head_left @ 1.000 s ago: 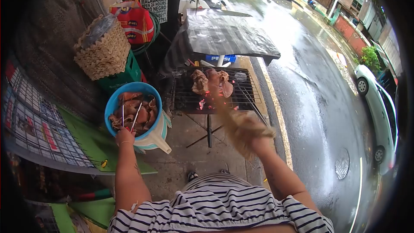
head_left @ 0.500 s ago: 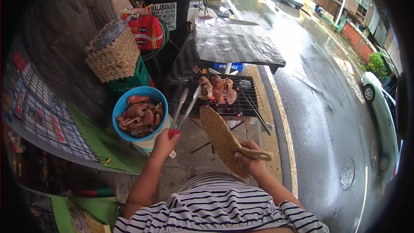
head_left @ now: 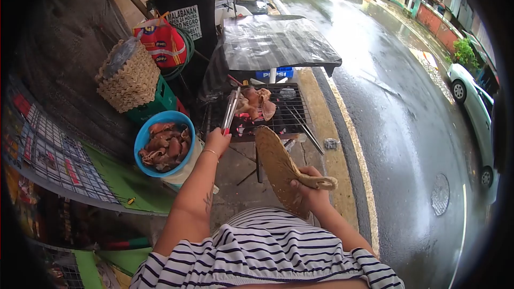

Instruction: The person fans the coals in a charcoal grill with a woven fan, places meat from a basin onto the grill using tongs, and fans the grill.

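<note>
My left hand (head_left: 218, 142) is closed on metal tongs (head_left: 231, 110) with red at the grip. The tips of the tongs reach over the grill (head_left: 294, 108), at the left edge of some pieces of meat (head_left: 257, 103); whether they pinch any cannot be told. Red coals glow beneath the grate. My right hand (head_left: 310, 188) grips a woven fan (head_left: 278, 168) by its handle, the blade tilted in front of the grill. Left of my left hand, a blue basin (head_left: 141, 142) holds several pieces of meat (head_left: 167, 147).
A dark sheet (head_left: 273, 40) covers a surface behind the grill. Woven baskets (head_left: 128, 77) sit on a green crate (head_left: 155, 101) at the left, near a red bag (head_left: 165, 45). On the right run a wet road (head_left: 396, 155) and a parked car (head_left: 476, 118).
The tongs left the basin and swung right to the meat on the grill. The fan, blurred by motion a second ago, is now sharp and lower, in front of the grill.
</note>
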`<state>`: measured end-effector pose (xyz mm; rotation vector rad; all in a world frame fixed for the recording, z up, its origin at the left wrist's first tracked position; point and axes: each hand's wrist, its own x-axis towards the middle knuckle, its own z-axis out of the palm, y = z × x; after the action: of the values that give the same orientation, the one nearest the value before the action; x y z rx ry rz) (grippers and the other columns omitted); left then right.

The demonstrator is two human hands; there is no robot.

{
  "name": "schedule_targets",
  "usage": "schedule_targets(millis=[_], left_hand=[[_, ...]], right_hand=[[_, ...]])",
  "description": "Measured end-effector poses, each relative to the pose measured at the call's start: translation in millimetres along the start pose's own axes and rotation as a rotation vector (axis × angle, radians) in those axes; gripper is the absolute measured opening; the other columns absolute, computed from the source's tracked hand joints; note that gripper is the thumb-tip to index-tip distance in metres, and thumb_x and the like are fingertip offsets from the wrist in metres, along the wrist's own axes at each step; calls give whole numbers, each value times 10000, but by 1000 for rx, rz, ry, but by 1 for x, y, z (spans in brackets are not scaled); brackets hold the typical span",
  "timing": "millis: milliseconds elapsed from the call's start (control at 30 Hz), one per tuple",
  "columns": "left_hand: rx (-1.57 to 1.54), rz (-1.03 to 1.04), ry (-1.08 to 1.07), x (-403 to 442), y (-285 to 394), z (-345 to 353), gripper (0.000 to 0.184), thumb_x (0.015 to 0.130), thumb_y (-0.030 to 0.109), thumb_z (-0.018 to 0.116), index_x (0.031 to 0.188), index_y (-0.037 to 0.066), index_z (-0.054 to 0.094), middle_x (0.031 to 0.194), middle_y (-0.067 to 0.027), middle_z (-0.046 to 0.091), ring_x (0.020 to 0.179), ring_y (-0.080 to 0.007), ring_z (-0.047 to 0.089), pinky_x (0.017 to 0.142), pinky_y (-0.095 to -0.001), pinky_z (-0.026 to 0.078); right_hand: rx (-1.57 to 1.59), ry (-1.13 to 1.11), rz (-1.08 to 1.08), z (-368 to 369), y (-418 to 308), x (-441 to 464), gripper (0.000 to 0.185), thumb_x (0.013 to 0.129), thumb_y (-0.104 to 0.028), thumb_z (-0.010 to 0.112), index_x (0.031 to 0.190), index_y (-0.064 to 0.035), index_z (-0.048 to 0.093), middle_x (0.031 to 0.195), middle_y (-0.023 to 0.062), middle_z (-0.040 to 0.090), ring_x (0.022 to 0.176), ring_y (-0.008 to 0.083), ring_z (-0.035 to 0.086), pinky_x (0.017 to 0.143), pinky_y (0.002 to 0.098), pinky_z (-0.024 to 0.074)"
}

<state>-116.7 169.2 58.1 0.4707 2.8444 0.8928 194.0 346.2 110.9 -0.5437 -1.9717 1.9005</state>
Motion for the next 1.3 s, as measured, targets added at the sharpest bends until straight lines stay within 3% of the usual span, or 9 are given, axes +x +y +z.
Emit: schedule_targets(millis=[133,233,433,833,933,1033,1100,1233,1300], left_hand=[[-197,-7,-97,15,-34,21,350,845,319,669,959,-6,611,878,-227,664,816,-367,659,701,-434,507],[-274,-26,-52,-4,-22,3,241,911,264,607,933,25,585,707,-67,582,544,-140,563,456,-308,447],[-508,-335,-217,-20,-20,-2,256,915,280,605,929,26,572,647,-54,562,498,-153,545,447,-318,427],[-102,53,-50,24,-66,36,245,910,256,610,943,15,577,683,-72,575,537,-156,557,493,-327,450],[90,176,117,9,-57,25,302,900,292,609,959,-1,571,728,-119,622,592,-237,621,536,-360,478],[-86,127,-72,11,-71,21,372,890,313,596,995,-43,576,906,-270,637,864,-423,618,747,-461,488],[15,402,-48,24,-111,32,389,890,319,591,1005,-52,574,944,-297,641,923,-455,618,789,-479,490],[-298,-55,15,-39,-61,-21,315,907,269,580,999,-32,568,868,-238,651,867,-407,639,766,-445,501],[-299,242,220,-45,-97,-13,258,930,251,559,992,0,560,808,-165,628,731,-321,610,655,-397,487]], right_hand=[[-34,21,-14,-9,0,-2,331,807,-145,757,1076,-30,602,953,38,636,896,126,578,808,280,468],[15,34,11,-12,6,0,334,804,-141,760,1077,-32,603,960,36,632,900,121,575,803,277,466],[-26,-8,7,-11,3,5,327,804,-137,759,1072,-33,603,974,38,623,905,118,568,794,272,465],[-48,90,11,-3,-18,17,314,817,-140,750,1072,-38,598,980,37,627,944,135,569,809,282,466],[-329,366,-314,5,-7,52,362,812,-180,762,1099,-38,594,993,47,638,948,158,590,805,291,481],[-132,-346,-198,17,-52,59,418,803,-213,769,1136,-35,587,973,58,652,890,183,618,772,297,505],[-162,-211,-188,11,-66,65,460,795,-241,773,1159,-36,581,981,61,652,904,179,618,776,306,510],[-170,30,25,9,-68,85,496,788,-277,771,1188,-54,581,1040,86,647,1008,180,593,850,336,496],[-777,-256,-391,12,-25,90,417,825,-226,736,1166,-45,578,998,89,653,963,178,603,824,343,506]])
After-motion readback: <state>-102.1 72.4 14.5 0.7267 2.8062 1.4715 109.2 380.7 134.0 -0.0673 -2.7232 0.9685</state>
